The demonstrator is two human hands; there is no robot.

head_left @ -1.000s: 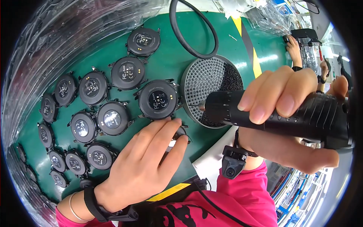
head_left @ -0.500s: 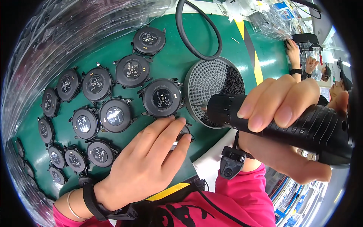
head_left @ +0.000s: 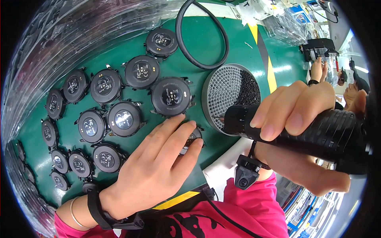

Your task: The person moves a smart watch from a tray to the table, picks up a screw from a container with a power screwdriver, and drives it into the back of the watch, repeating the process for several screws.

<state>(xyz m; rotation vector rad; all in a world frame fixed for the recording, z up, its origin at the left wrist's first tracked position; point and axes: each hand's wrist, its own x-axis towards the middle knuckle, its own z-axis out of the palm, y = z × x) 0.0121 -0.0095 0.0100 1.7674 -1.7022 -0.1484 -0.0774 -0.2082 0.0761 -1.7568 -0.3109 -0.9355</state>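
Observation:
My right hand (head_left: pixel 295 113) is wrapped round a black electric screwdriver (head_left: pixel 313 137), held almost level. Its thin bit points left, over the near-left part of a round grey screw tray (head_left: pixel 206 93). Small black screws (head_left: pixel 249 89) lie heaped along the tray's right side. I cannot tell if a screw sits on the bit. My left hand (head_left: pixel 152 162) lies palm down over a black smartwatch body (head_left: pixel 193 139), gripping it under the fingers and covering most of it; the thumb is hidden. Just beyond my fingertips is another smartwatch body (head_left: pixel 171 96), back side up.
Several more watch bodies (head_left: pixel 105 85) lie back up on the green mat (head_left: pixel 238 43), to the left. A black cable loop (head_left: pixel 180 43) arches behind the tray. Clear plastic sheeting (head_left: pixel 79 35) borders the left and far side. Co-workers' hands (head_left: pixel 317 71) show at far right.
The view has shifted slightly, and the tray now appears farther right. The screwdriver bit sits a little nearer the tray's left rim. My left hand stays on its watch body.

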